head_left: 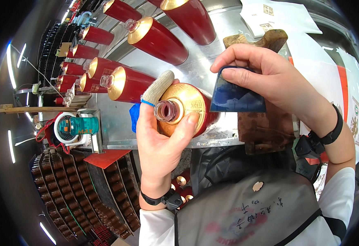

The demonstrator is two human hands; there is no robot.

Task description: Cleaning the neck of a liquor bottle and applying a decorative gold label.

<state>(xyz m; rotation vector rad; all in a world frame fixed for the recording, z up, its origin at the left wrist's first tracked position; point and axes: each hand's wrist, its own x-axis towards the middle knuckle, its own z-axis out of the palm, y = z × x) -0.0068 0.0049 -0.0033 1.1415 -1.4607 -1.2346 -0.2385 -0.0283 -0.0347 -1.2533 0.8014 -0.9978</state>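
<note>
Red bottle [196, 107] gripped at gold shoulder by left hand [161, 135]; right hand [269, 78] pinches blue scraper [235, 95] against it.

white printed sheets [278, 16] | top right | gold bottle label [105, 71] | left

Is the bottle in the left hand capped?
No, the bottle in the left hand shows an open, bare glass mouth.
</note>
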